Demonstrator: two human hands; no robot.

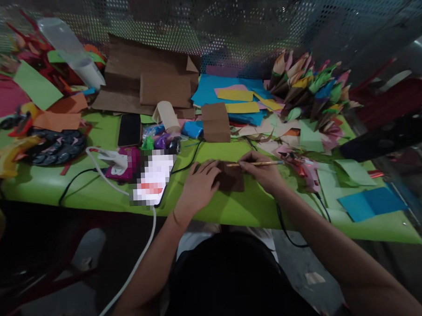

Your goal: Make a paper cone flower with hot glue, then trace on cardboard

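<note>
A small dark brown paper piece lies on the green tabletop in front of me. My left hand rests on its left edge, fingers extended and lying flat. Over the paper's right side, my right hand pinches a thin wooden stick, which lies sideways with its left tip above the paper. To the left of my left hand is a lit phone. A pink glue gun sits just to the right of my right hand.
Brown sheets, blue paper and a bundle of paper flowers stand along the back. A magenta power adapter with cables and a yellow glue gun are on the left. Folded blue paper lies near the right edge.
</note>
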